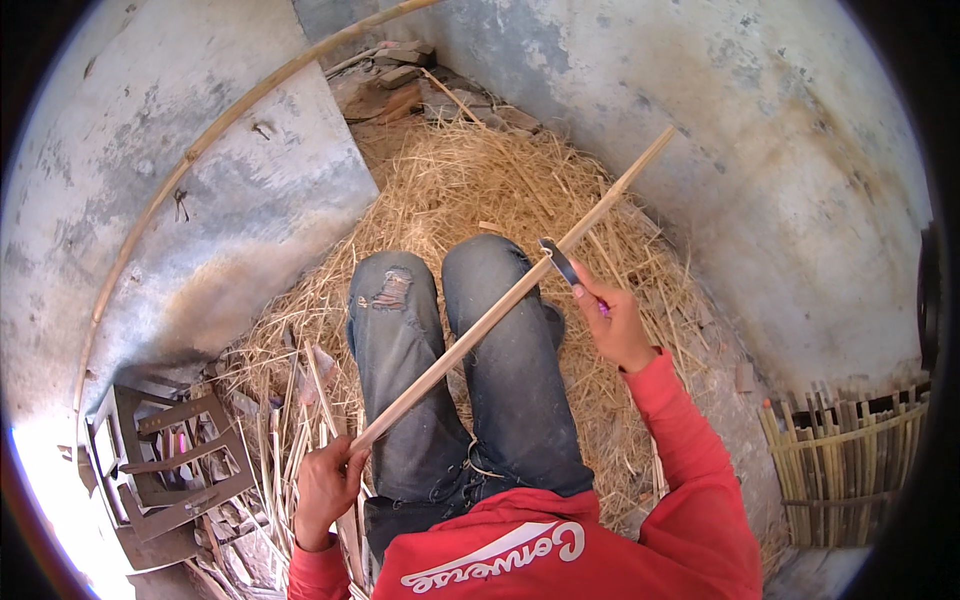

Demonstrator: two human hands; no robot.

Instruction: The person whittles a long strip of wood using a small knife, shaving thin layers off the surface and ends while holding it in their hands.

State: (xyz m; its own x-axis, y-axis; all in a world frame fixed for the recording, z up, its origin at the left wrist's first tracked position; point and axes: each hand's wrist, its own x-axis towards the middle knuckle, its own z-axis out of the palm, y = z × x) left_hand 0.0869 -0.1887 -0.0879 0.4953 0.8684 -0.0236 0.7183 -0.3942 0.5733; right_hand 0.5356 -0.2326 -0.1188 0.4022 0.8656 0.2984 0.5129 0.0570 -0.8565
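A long pale strip of split bamboo [455, 354] slants across my thighs, from low on the left up to the far right. My left hand [328, 488] is closed round its near end. In my right hand [616, 322] is a knife [560, 262] with a dark blade, which lies against the strip just beyond my right knee. A bit of purple shows between the right fingers; most of the knife's handle is hidden in the grip. A small curl of shaving sits at the blade's far end.
Straw-like shavings [440, 185] heap up beyond my knees against the walls. A dark slatted frame [180, 455] stands at left beside loose strips. At right is a basket of upright bamboo slats [845, 465]. A long bent pole [190, 155] leans along the left wall.
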